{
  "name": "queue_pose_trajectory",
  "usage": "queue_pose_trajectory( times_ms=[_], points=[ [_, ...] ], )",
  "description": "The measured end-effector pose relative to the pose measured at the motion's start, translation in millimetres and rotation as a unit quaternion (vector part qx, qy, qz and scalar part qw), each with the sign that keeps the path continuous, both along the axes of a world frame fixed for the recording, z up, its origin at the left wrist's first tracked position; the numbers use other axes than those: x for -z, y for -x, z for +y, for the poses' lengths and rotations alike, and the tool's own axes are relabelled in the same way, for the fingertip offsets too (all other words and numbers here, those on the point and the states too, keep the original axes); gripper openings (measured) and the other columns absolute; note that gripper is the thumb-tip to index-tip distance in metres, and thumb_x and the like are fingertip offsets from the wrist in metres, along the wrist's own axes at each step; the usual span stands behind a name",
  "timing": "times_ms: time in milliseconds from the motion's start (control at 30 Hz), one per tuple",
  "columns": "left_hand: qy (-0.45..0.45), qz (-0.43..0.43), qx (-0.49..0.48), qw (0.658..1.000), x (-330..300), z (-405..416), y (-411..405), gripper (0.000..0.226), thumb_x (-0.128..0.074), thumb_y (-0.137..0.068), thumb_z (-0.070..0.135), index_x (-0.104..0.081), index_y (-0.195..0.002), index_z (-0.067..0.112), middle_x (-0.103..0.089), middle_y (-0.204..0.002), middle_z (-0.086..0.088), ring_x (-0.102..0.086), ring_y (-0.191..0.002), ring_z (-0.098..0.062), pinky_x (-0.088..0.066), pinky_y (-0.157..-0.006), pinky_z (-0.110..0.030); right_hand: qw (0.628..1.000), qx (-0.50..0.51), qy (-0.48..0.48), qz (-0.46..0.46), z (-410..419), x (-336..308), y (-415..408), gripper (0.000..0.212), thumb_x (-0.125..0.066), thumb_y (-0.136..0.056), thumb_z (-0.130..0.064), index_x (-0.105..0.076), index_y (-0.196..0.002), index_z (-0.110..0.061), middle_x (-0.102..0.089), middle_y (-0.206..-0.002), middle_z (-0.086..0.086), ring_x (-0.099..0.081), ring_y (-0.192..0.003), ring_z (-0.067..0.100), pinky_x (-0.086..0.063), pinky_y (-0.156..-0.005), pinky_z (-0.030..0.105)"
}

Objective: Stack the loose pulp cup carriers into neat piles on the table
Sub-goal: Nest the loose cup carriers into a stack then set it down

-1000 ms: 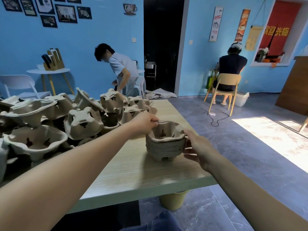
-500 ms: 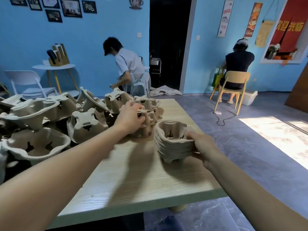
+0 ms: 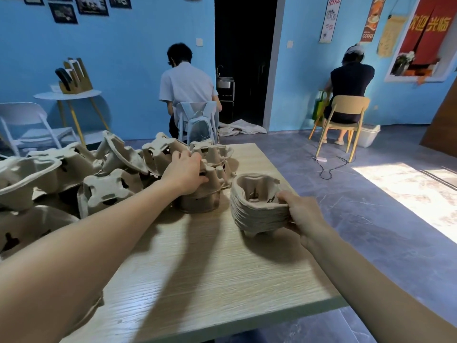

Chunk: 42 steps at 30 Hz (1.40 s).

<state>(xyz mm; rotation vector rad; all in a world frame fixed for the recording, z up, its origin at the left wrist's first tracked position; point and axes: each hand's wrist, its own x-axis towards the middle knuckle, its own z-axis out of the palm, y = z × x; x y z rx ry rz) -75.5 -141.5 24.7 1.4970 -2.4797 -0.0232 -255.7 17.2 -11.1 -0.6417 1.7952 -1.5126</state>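
On the wooden table [image 3: 197, 280], a jumble of loose pulp cup carriers [image 3: 74, 174] spreads over the left half, tipped and overturned. Near the right edge stands a neat nested stack [image 3: 257, 211] of carriers, cups upward, nothing inside. An upside-down carrier [image 3: 202, 194] sits just beside it. Left hand [image 3: 184, 173] curls over that carrier's top; right hand [image 3: 303, 214] grips the stack's rim.

One neat carrier pile [image 3: 258, 206]; two hands; two seated people.
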Motion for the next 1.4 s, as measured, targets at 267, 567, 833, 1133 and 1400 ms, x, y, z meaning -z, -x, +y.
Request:
queue_pose_trajectory(
  times_ms=[267, 567, 833, 1133, 1400],
  points=[
    [-0.035, 0.063, 0.029, 0.997, -13, 20, -8, 0.049, -0.067, -0.082, 0.037, -0.049, -0.123, 0.015, -0.049, -0.131, -0.012, -0.039, -0.123, -0.031, -0.036, -0.101, -0.043, 1.0, -0.008, -0.004, 0.004, 8, -2, -1, 0.018, -0.061, -0.08, -0.015, -0.055, -0.063, -0.011, -0.047, -0.07, 0.005, -0.045, -0.067, 0.015, -0.042, -0.058, 0.029],
    [-0.24, 0.212, 0.06, 0.945, -16, 67, -41, 0.037, -0.064, -0.086, 0.037, -0.06, -0.119, 0.019, -0.062, -0.109, 0.001, -0.057, -0.099, -0.015, -0.043, -0.087, -0.028, 1.0, -0.01, 0.018, -0.007, 41, 0, -5, 0.027, -0.06, -0.082, -0.011, -0.051, -0.057, -0.014, -0.041, -0.059, 0.003, -0.04, -0.057, 0.014, -0.039, -0.05, 0.024],
    [-0.2, 0.244, 0.1, 0.944, 12, 107, -33, 0.024, -0.046, -0.097, 0.024, -0.066, -0.095, 0.011, -0.066, -0.096, -0.006, -0.06, -0.093, -0.023, -0.047, -0.083, -0.036, 0.999, 0.012, 0.03, -0.014, 51, 10, -17, 0.025, -0.056, -0.089, -0.029, -0.054, -0.076, -0.007, -0.046, -0.078, 0.008, -0.045, -0.068, 0.019, -0.046, -0.062, 0.033],
    [-0.26, 0.313, 0.059, 0.912, 33, 129, -20, 0.099, -0.079, -0.065, 0.05, -0.026, -0.141, 0.016, -0.035, -0.14, -0.001, -0.039, -0.128, -0.018, -0.034, -0.107, -0.033, 0.999, 0.029, -0.002, 0.027, 45, 14, -23, 0.04, -0.049, -0.089, -0.045, -0.057, -0.085, -0.007, -0.053, -0.081, 0.006, -0.054, -0.085, 0.026, -0.051, -0.092, 0.053],
    [-0.243, 0.316, 0.034, 0.916, 30, 104, -50, 0.032, -0.057, -0.09, 0.015, -0.054, -0.122, 0.013, -0.064, -0.106, -0.005, -0.062, -0.092, -0.019, -0.055, -0.076, -0.036, 0.999, 0.023, -0.01, 0.023, 40, 8, -18, 0.031, -0.054, -0.088, -0.039, -0.055, -0.076, -0.011, -0.053, -0.084, 0.009, -0.052, -0.081, 0.026, -0.052, -0.08, 0.045]
  ],
)
